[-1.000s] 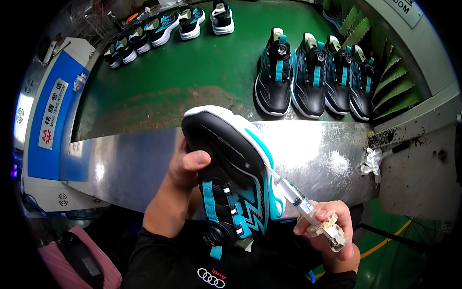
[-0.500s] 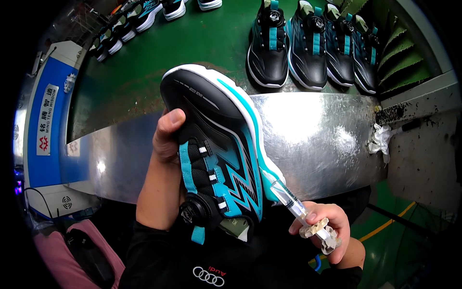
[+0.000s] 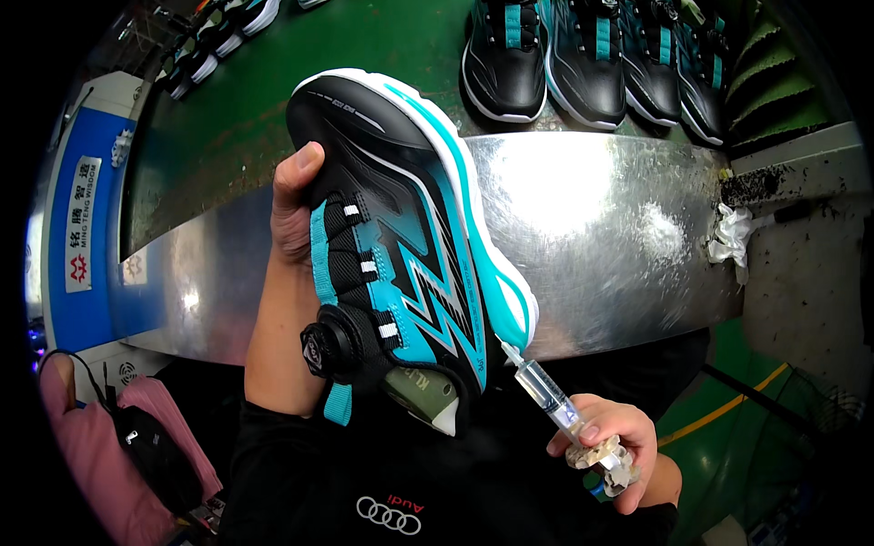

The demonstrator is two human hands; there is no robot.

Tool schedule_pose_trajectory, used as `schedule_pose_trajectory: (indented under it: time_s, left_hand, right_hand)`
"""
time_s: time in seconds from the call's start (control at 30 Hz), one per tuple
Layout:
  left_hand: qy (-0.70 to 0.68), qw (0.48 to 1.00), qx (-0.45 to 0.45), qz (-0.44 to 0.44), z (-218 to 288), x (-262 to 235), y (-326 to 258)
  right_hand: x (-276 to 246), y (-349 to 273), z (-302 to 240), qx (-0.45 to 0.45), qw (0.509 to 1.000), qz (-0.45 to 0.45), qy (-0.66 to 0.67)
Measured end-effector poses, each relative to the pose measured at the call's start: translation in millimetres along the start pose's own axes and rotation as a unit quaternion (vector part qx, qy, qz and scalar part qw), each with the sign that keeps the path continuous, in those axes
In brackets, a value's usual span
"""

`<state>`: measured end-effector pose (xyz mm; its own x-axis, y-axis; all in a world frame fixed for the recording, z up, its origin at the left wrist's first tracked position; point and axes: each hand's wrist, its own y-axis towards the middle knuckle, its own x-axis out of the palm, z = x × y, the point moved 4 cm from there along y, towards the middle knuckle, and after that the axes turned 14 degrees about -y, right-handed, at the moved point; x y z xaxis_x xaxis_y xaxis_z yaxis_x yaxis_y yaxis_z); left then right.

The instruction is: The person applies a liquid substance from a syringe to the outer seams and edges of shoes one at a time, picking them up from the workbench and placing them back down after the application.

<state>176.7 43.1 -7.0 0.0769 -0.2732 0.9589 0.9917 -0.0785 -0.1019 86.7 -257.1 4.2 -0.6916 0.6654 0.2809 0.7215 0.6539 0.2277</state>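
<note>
A black sneaker point(image 3: 373, 173) with turquoise trim and a white-and-turquoise sole is held up, toe pointing away, by my left hand point(image 3: 293, 209). My thumb lies on the upper near the toe, and the other fingers are hidden behind the shoe. A dial lace knob point(image 3: 330, 349) sticks out on its near left side; a green shoe last point(image 3: 423, 396) shows in the opening. My right hand point(image 3: 621, 435) grips a clear syringe point(image 3: 549, 393) with crusted, pale residue round its plunger end. The syringe's nozzle meets the edge between upper and sole near the heel.
Several similar sneakers point(image 3: 505, 77) stand at the back right on the green table point(image 3: 382, 45), more at the far left. A metal plate point(image 3: 583, 237) covers the near part, with a crumpled white wad point(image 3: 731, 241) at its right edge. A blue-and-white machine point(image 3: 86, 227) stands left.
The sneaker has shifted up and left in the view, and the background has shifted too. The syringe's nozzle now shows at the sole edge; before, the barrel's front end overlapped the heel.
</note>
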Motion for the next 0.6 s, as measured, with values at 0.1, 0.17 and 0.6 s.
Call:
schedule_pose_trajectory:
  time_s: [0.1,0.17,0.6]
  left_hand:
    - [0.009,0.999,0.017,0.041,0,-9,1]
    - [0.009,0.998,0.021,0.054,-3,-8,3]
    - [0.068,0.993,0.029,0.093,1,-18,6]
  right_hand:
    - [-2,-5,4,-0.009,1.0,0.009,-0.007]
    - [-4,-9,7,-0.014,1.0,0.012,-0.013]
    - [-11,-20,21,-0.012,0.999,0.02,-0.033]
